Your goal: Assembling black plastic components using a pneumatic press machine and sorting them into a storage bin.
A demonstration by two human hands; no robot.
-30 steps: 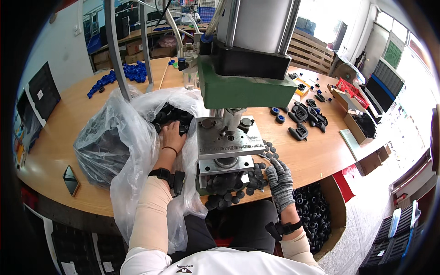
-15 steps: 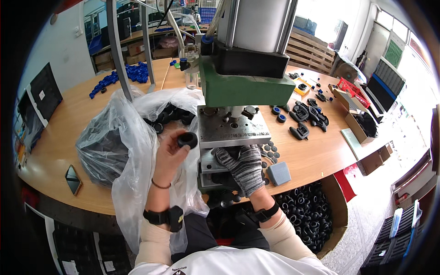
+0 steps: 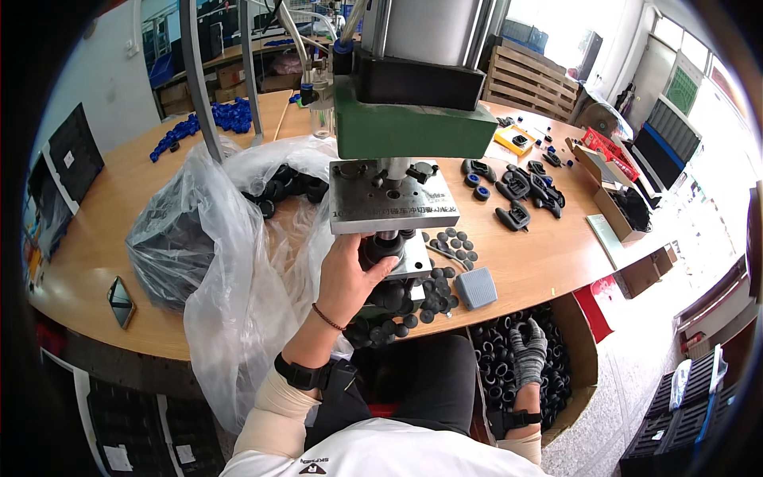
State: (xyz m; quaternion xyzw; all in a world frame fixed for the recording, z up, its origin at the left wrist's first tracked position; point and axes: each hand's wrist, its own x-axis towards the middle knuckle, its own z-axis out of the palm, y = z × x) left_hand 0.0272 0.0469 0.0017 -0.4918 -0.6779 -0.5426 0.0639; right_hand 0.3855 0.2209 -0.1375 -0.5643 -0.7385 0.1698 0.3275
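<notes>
One press, one grey pedal, one phone, two hands, one gloved

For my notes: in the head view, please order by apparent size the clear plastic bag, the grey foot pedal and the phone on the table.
1. clear plastic bag
2. grey foot pedal
3. phone, though only slightly smaller, so unsure.

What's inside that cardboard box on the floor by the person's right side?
The cardboard box holds a heap of black ring-shaped rubber parts. The gloved right hand reaches into them. What lies deeper, and whether the hand grips one, is hidden.
</notes>
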